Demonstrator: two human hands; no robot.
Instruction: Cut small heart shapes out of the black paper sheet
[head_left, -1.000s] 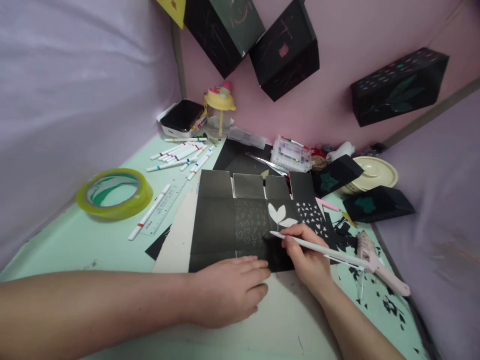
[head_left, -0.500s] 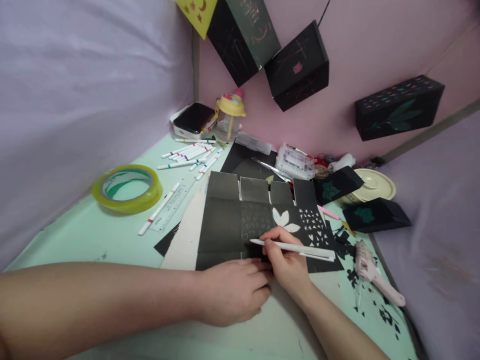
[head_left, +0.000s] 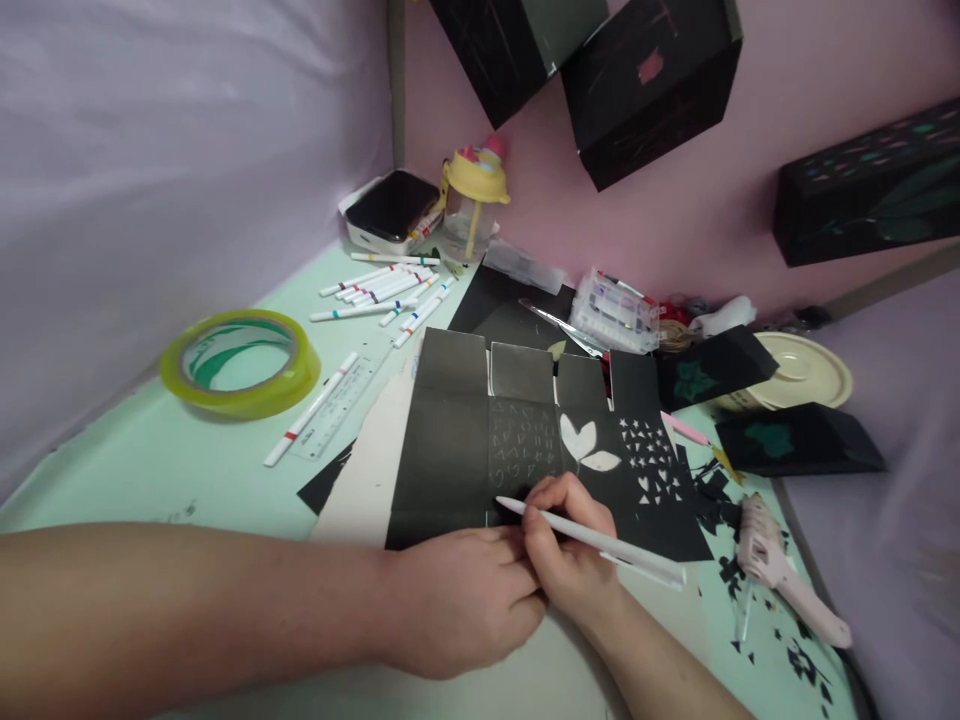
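My right hand (head_left: 574,545) pinches a white pen (head_left: 637,558), its tip on a black sheet of card (head_left: 442,440) with fold lines and slotted flaps. Under the tip, one panel carries pale drawn rows of small marks. The panels to its right have a leaf-shaped cutout (head_left: 581,440) and many small star, heart and triangle holes. Palm down, my left hand (head_left: 465,600) lies across the card's near edge, fingers loosely bent and touching the right hand. A white board (head_left: 352,500) lies beneath the card.
Left of the card lie a tape roll (head_left: 300,370), a clear ruler (head_left: 337,415) and several white markers (head_left: 375,290). Scissors (head_left: 562,325) and a clear case (head_left: 615,312) lie behind. On the right are a glue gun (head_left: 787,575) and black scraps. Black paper boxes (head_left: 652,100) hang above.
The view has shifted, moving the hanging boxes up and right. The pen tip has moved slightly toward the near left of the marked panel. My left hand stays on the card.
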